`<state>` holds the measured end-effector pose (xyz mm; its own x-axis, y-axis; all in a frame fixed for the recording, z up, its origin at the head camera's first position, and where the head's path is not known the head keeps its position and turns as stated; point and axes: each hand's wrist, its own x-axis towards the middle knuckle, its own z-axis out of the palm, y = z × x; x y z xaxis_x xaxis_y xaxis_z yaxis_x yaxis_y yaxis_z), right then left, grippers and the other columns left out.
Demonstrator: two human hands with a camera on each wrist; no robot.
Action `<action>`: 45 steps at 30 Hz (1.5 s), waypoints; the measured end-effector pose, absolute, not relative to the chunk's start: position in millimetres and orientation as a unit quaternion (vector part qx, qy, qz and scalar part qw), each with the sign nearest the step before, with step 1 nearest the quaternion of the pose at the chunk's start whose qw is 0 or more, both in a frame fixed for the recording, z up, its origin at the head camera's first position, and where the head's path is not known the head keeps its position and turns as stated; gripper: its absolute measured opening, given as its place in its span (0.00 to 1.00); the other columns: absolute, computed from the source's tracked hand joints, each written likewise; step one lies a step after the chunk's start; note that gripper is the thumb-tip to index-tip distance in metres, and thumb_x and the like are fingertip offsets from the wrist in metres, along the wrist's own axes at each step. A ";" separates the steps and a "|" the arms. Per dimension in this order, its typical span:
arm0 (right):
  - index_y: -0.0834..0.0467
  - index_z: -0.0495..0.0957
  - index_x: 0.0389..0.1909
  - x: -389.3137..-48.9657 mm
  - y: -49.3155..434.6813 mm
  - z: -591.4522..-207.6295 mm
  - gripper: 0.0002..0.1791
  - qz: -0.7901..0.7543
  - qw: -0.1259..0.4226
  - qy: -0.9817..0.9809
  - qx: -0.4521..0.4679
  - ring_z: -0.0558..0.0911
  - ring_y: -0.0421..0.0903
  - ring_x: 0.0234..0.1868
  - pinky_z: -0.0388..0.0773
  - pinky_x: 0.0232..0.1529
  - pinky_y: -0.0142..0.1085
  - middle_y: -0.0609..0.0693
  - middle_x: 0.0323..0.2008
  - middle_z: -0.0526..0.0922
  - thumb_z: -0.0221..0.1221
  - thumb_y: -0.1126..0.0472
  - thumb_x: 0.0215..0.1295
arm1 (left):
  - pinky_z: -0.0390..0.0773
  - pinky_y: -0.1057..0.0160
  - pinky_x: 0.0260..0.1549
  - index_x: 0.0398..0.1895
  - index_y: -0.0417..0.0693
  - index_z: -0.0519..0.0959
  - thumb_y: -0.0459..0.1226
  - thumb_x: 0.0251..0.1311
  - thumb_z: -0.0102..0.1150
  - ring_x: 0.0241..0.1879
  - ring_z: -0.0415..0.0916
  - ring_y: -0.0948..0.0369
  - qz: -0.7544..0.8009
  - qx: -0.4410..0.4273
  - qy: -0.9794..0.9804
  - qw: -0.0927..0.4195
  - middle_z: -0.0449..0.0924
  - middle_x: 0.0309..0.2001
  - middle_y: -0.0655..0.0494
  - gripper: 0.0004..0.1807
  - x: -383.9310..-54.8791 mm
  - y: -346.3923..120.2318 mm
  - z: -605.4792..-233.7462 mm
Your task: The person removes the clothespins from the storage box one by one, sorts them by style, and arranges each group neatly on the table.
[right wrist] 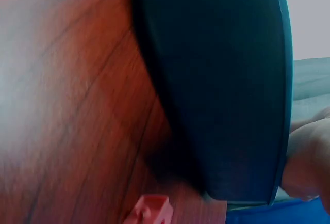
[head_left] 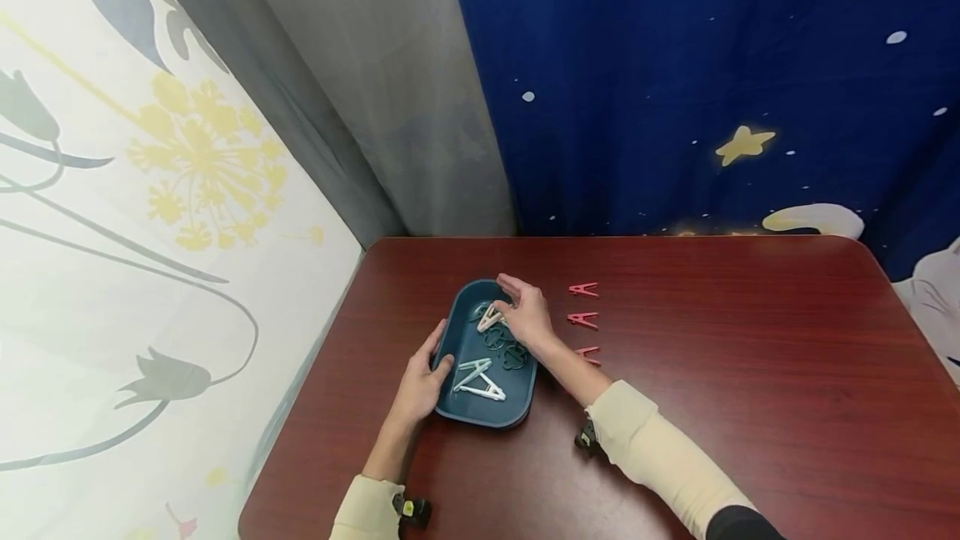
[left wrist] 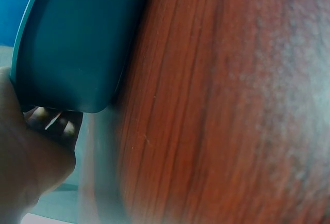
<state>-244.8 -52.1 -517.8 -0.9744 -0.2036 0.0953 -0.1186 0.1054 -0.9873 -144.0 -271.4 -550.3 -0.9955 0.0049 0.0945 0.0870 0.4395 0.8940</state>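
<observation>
A blue-grey plastic tray (head_left: pixel 486 413) sits on the table. My left hand (head_left: pixel 422 382) grips its left side, thumb at the rim and fingers along the outer wall, where the left wrist view shows them under the tray's end. Over the far right part of the tray, my right hand (head_left: pixel 528 319) reaches in with fingers extended and thumb apart, close to a white clothespin (head_left: pixel 489 319). No thing is visibly held in it. Nearer in the tray lie a pale-blue clothespin (head_left: pixel 472 371) and another white clothespin (head_left: pixel 487 391). Dark green ring-shaped pieces (head_left: pixel 514 357) lie beside them.
To the right of the tray, three pink clothespins stand in a column: a far one (head_left: pixel 583 289), a middle one (head_left: pixel 583 320) and a near one (head_left: pixel 589 354), partly behind my right forearm. The reddish-brown table (head_left: pixel 750 373) meets curtains (head_left: pixel 645 107) at its back edge.
</observation>
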 end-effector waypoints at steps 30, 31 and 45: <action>0.66 0.87 0.55 -240.9 -71.9 -533.3 0.26 -0.514 0.016 0.849 -0.119 0.89 0.54 0.52 0.84 0.52 0.47 0.59 0.48 0.90 0.56 0.84 0.57 | 0.73 0.59 0.59 0.83 0.45 0.63 0.26 0.74 0.58 0.61 0.78 0.46 -0.521 -0.036 -0.852 0.040 0.77 0.69 0.41 0.36 -146.5 -273.6 -549.2; 0.66 0.88 0.53 -241.3 -72.5 -534.8 0.26 -0.511 0.009 0.850 -0.126 0.89 0.53 0.50 0.84 0.52 0.47 0.58 0.46 0.91 0.56 0.84 0.56 | 0.73 0.59 0.59 0.83 0.45 0.63 0.26 0.74 0.58 0.61 0.78 0.46 -0.522 -0.036 -0.851 0.040 0.77 0.69 0.40 0.36 -146.6 -273.6 -549.5; 0.61 0.93 0.37 -235.4 -72.4 -534.6 0.11 -0.527 -0.036 0.840 -0.123 0.90 0.50 0.40 0.85 0.42 0.46 0.53 0.36 0.92 0.66 0.77 0.63 | 0.69 0.59 0.63 0.82 0.40 0.62 0.21 0.73 0.55 0.66 0.72 0.38 -0.535 -0.013 -0.844 0.039 0.70 0.74 0.35 0.36 -139.1 -262.2 -536.7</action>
